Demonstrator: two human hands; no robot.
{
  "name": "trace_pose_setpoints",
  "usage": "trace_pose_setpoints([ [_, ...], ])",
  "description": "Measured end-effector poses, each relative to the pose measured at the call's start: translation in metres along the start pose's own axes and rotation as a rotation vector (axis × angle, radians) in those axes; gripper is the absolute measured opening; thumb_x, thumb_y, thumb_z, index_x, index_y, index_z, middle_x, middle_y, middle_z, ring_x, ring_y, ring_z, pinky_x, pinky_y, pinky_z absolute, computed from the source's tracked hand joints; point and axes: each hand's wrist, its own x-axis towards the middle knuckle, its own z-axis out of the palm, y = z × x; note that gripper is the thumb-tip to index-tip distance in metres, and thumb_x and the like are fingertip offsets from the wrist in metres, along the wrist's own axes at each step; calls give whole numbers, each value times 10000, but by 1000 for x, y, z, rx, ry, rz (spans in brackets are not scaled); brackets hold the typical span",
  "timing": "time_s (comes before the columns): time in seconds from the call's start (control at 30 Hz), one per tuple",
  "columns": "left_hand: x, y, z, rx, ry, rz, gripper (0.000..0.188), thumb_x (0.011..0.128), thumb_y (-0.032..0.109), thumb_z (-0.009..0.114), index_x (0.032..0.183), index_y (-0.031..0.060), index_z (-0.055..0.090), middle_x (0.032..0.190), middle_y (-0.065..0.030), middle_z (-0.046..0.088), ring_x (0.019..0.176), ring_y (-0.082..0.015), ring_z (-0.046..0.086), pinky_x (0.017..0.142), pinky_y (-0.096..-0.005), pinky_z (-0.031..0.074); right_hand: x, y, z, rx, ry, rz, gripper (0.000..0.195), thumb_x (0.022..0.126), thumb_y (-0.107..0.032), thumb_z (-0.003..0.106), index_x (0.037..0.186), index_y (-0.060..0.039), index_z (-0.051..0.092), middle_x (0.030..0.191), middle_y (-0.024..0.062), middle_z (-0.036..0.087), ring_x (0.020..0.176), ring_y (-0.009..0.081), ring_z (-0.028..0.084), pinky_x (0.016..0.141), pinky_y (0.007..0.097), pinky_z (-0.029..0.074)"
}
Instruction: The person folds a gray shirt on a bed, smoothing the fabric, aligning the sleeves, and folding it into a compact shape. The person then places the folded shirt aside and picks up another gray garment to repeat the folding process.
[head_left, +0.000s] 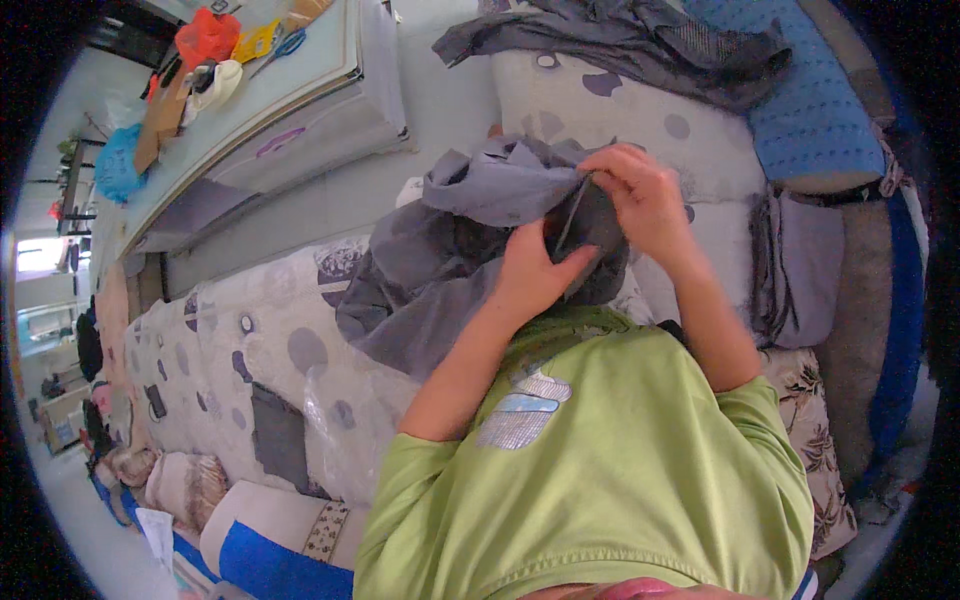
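A bunched grey cloth garment lies across my lap and the seat cover. At its upper edge, the fingertips of my right hand pinch the fabric. A thin pale line, a thread or seam edge, runs down from those fingertips towards my left thumb. My left hand rests against the garment, thumb and forefinger spread wide in a V. Its other fingers are hidden, so whether they grip the cloth is unclear.
Another dark grey garment lies ahead, beside a blue cushion. Folded grey cloth sits at my right. On the glass-topped table are scissors and plastic bags. A dark flat piece lies on the patterned seat cover.
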Motion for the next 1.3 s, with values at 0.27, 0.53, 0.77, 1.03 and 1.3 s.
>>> trace_pose_setpoints([
  [0.27, -16, -6, -25, 67, 23, -34, 218, 834, 56, 637, 1049, 32, 656, 979, -121, 681, 897, -243, 649, 815, -322, 495, -20, 35, -32, -349, -4, -96, 204, 748, -62, 666, 949, -96, 671, 968, 84, 652, 912, 316, 592, 792, 401, 476],
  [0.53, -18, -3, -20, 94, -21, 96, 167, 870, 112, 648, 993, 1, 672, 930, -87, 689, 840, -182, 642, 762, -288, 490, -37, 14, 3, -268, -216, -378, 255, 643, -168, 753, 884, -140, 674, 864, 6, 611, 932, 247, 524, 792, 393, 406],
  [0.77, 2, -50, -14, -858, -43, -687, 302, 917, 175, 615, 1157, -3, 577, 1085, -72, 639, 980, -208, 602, 868, -332, 473, -42, 23, 10, -219, -277, -367, 150, 674, -155, 728, 809, -137, 664, 802, 13, 576, 882, 240, 536, 765, 384, 417],
  [1.03, 11, -41, 13, -1131, 127, -404, 286, 870, 16, 619, 1150, 13, 560, 1115, -96, 631, 1009, -213, 611, 899, -355, 487, -41, 30, 15, -54, -72, -295, 197, 643, -27, 727, 818, -63, 643, 778, 68, 573, 787, 279, 548, 701, 380, 430],
  [1.3, -6, -15, 8, -856, 213, -182, 239, 797, -56, 675, 1026, 2, 636, 1025, -81, 671, 917, -178, 631, 848, -329, 503, -42, 28, 17, 84, 32, -265, 217, 641, -28, 734, 821, -80, 623, 807, 89, 572, 781, 304, 562, 672, 380, 441],
])
